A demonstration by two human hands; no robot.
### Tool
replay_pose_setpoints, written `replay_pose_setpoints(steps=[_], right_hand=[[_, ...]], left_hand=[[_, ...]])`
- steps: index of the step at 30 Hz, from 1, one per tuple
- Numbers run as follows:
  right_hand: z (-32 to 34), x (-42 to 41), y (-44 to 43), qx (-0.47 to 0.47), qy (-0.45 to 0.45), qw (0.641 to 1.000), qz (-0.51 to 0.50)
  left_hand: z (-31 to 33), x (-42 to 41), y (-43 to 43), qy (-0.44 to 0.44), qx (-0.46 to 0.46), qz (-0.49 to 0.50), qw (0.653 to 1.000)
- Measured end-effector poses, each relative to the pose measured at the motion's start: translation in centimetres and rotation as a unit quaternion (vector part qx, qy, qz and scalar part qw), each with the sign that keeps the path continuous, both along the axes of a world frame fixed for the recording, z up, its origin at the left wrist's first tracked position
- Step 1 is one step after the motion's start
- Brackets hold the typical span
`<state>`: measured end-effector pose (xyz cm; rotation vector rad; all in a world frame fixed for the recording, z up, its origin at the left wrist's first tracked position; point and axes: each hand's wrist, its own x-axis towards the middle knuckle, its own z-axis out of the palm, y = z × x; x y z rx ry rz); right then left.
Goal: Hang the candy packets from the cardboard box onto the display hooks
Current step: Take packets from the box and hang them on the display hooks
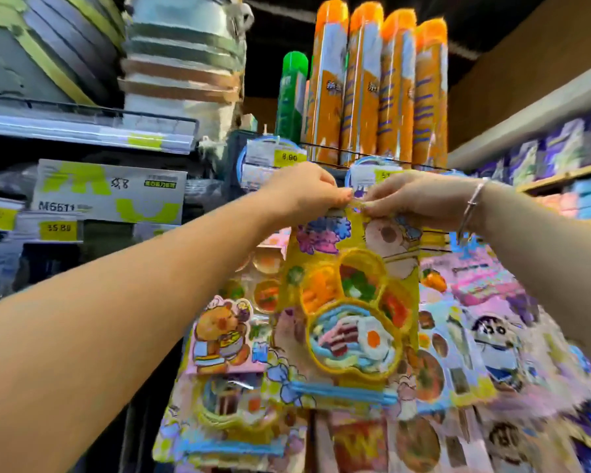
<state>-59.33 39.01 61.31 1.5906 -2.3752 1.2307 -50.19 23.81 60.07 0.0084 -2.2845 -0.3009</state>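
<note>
A yellow candy packet (352, 312) with a paw-shaped tray of gummy food hangs in the middle of the view. My left hand (304, 192) pinches its top edge from the left, and my right hand (420, 199), with a bracelet on the wrist, pinches it from the right. Both hands meet just under the price tags (289, 158) at the display rail. The hook itself is hidden behind my fingers. More candy packets (226, 336) hang behind and around it. The cardboard box is out of view.
Tall orange spray cans (379, 83) and a green one (290, 97) stand on the wire rack above. Shelves with boxes and yellow price labels (58, 227) are at the left. A shelf of purple and blue packs (560, 151) runs along the right.
</note>
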Motion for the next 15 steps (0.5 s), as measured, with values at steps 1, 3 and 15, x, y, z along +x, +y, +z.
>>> replay_pose_setpoints(steps=[1,3,15], right_hand=[[0.3,-0.9,0.9,0.009,0.009,1.0,-0.009],[0.7,-2.4,2.0,0.023,0.041,0.998,-0.038],[-1.8,-8.0,-0.9,-0.025,0.287,0.93,-0.229]], left_hand=[[0.1,-1.2,0.9,0.003,-0.005,0.009,1.0],[0.0,-3.2,2.1,0.008,-0.032,0.044,0.998],[-1.7,-8.6,2.3,-0.011,-0.076,0.213,0.974]])
